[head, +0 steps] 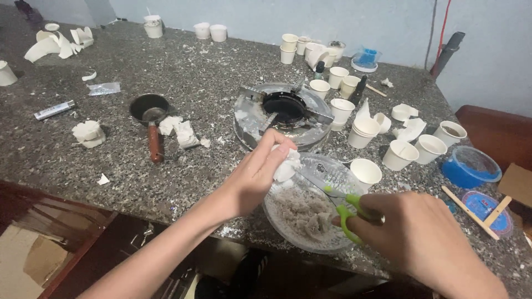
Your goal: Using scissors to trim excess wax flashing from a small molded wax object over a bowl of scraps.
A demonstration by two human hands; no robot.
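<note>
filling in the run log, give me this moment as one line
left hand: holds white lump | right hand: green-handled scissors, blades at lump | below: glass dish of shavings

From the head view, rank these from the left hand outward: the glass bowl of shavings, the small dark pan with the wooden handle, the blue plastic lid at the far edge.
1. Clear glass bowl of grey shavings, just under the left hand.
2. Small dark pan with wooden handle, off to the left.
3. Blue plastic lid, far back right near the wall.

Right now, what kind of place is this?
Probably a makeshift craft workbench, perhaps for wax work: a speckled stone counter littered with white paper cups, a small burner and a small pan; the right hand works green-handled scissors.
</note>
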